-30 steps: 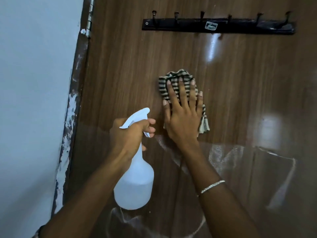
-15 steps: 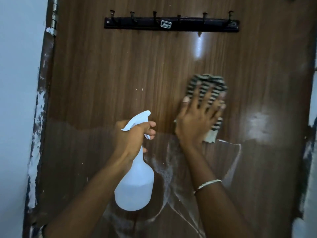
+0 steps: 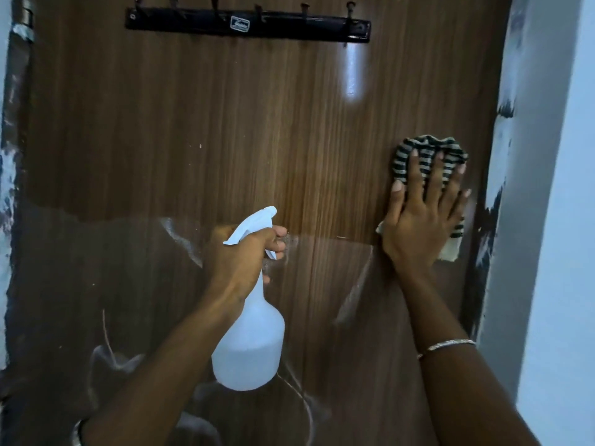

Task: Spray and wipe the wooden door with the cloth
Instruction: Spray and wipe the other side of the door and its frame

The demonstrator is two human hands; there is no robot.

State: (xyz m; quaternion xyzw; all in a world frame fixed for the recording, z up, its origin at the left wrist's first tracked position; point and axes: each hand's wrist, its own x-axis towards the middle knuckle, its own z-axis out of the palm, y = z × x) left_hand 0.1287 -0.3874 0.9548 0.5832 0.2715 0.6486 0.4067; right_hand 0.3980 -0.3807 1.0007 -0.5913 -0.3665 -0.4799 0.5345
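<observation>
Striped cloth [image 3: 428, 152] pressed flat to wooden door [image 3: 225, 130], near its right edge.
Right hand [image 3: 421, 220]: fingers spread over cloth. Left hand [image 3: 240, 255]: fingers curled round neck of white spray bottle [image 3: 249, 342], held below centre.

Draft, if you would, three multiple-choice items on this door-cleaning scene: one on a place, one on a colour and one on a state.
1. Where on the door is the cloth?
A) near its right edge
B) near its left edge
C) at its centre

2. What colour is the spray bottle?
A) red
B) white
C) yellow

3. What is the left hand doing?
A) hanging empty
B) lying flat on the door
C) gripping the spray bottle

Answers:
1 A: the right hand presses the cloth flat beside the door's right edge.
2 B: its body and trigger head are both white.
3 C: its fingers curl round the bottle's neck under the trigger head.
</observation>
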